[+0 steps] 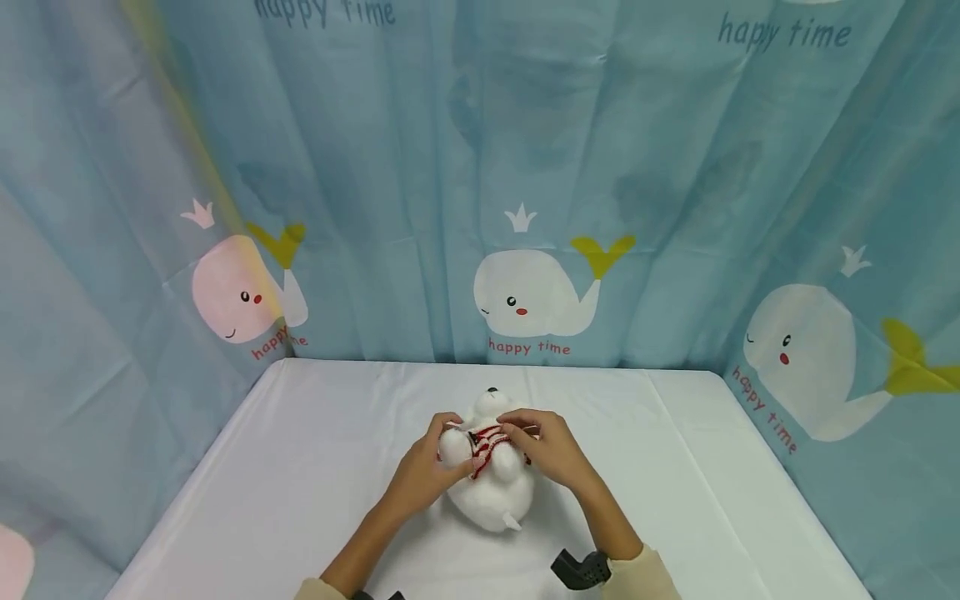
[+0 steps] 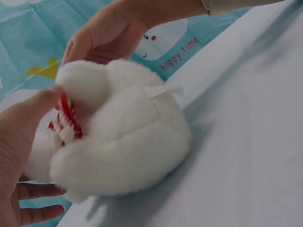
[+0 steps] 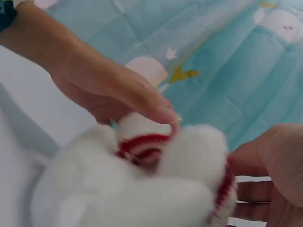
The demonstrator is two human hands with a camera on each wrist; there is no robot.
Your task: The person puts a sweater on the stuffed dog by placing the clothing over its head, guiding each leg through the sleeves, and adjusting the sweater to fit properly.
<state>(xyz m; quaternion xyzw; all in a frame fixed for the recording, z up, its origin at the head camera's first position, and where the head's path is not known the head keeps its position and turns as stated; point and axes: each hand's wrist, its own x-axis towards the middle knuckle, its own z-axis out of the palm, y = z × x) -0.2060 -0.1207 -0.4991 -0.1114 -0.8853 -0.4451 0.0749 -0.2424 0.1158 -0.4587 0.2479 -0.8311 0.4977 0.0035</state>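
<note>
A white plush bear [image 1: 487, 504] lies on its back on the white table, its black nose [image 1: 492, 389] toward the far side and its small tail toward me. It wears a striped red-and-white knitted garment [image 1: 487, 439]. My left hand [image 1: 420, 473] grips the bear's left side, with the thumb over the knit at the front and the fingers behind; some of these fingers [image 2: 40, 215] stick out past the body. From the right, my right hand [image 1: 555, 450] holds the knit and upper body between thumb and fingers. Its fingertips are partly hidden behind the bear in the right wrist view.
A white cloth covers the table [image 1: 645, 500]. Behind it and at both sides hangs a blue curtain [image 1: 390, 208] printed with whales. A black wrist strap device [image 1: 581, 571] sits on my right wrist.
</note>
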